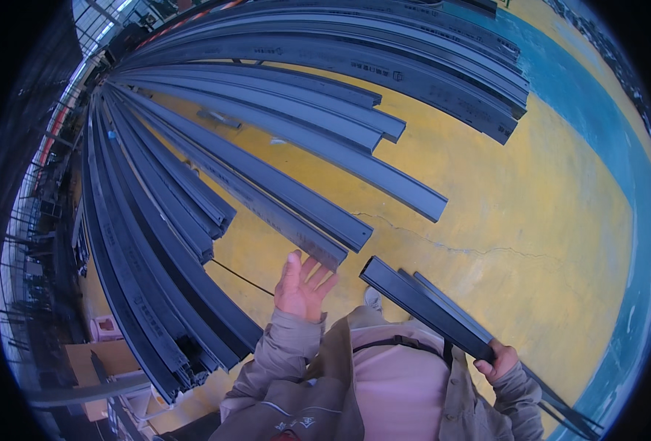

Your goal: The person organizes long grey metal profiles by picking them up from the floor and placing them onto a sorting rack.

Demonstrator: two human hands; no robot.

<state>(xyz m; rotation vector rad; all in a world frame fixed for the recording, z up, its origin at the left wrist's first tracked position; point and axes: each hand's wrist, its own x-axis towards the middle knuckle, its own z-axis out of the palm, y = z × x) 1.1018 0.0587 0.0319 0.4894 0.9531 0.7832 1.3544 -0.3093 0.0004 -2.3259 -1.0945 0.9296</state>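
My left hand (303, 290) is open, palm up with the fingers spread. Its fingertips lie at the end of a long grey metal profile (296, 229) wrapped in printed film; whether they touch it I cannot tell. Beside that one, a second long grey profile (311, 198) ends slightly farther right. My right hand (500, 361) is closed around a dark hollow metal profile (421, 305), held slanting at my right side with its open end towards the middle. A thinner grey strip (443, 298) runs alongside the held profile.
Several more long profiles lie in bundles at the left (142, 279) and across the far side (384, 59), ends staggered. Below them is a yellow floor (516, 198) with a crack and a green band (597, 125). A brown cardboard box (83, 360) and a pink container (105, 328) stand lower left.
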